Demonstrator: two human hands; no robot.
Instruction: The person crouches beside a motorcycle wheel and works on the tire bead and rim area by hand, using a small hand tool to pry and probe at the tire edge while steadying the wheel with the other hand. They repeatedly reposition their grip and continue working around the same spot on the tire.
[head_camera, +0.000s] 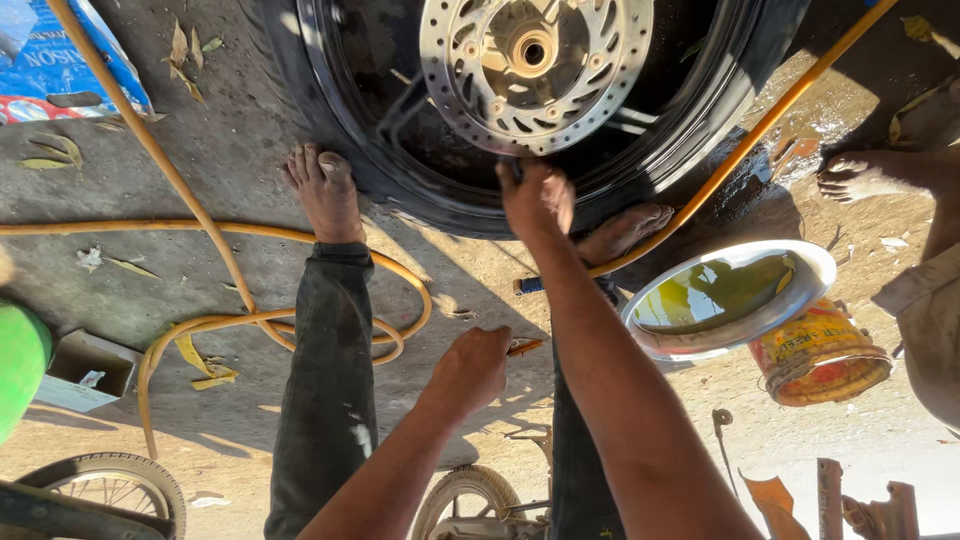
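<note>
Head view: our right hand (537, 198) grips the near rim of the black motorcycle wheel (400, 185) lying far on the concrete floor (240, 150). Our left hand (473, 368) is closed on a small orange-tipped tool (524, 346), nearer us, beside the yellow hose (200, 225).

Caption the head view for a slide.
Right hand grips motorcycle tyre beneath brake disc; left hand holds a small tool.

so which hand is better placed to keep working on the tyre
Probably the right hand: it already rests on the black tyre at the wheel rim. The left hand is apart from the tyre, closed around a small orange-handled tool.
</note>
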